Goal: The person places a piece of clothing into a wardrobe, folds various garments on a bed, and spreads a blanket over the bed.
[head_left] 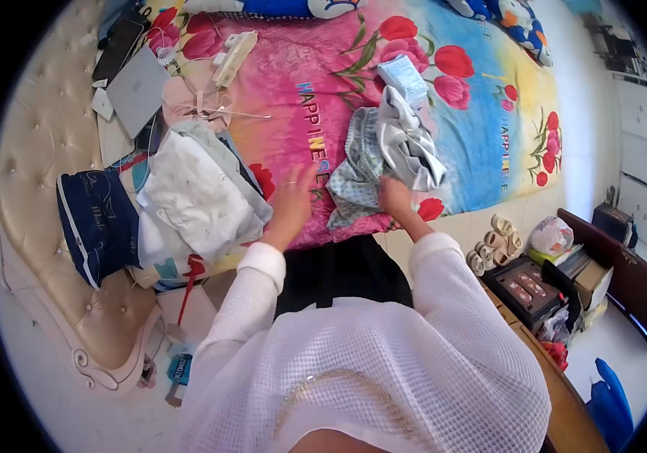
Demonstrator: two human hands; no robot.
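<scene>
On the bed in front of me lies a crumpled grey-green patterned garment [354, 170]. My right hand [394, 198] is at its near right edge, with the fingers closed on the fabric. A shiny silver-grey cloth [406, 143] lies bunched against it on the right, partly overlapping it. My left hand [292, 204] is over the pink part of the bedspread, fingers stretched apart and holding nothing. To its left is a pile of folded clothes with a white garment [195, 192] on top. A light blue packet [403, 79] sits beyond the silver cloth.
A dark blue zipped bag [97, 226] stands by the tufted headboard [44, 136]. A silver laptop [138, 90], cables and a cream power strip [234, 59] lie at the far left. Sandals [501, 238] and boxed items [527, 287] are on the right.
</scene>
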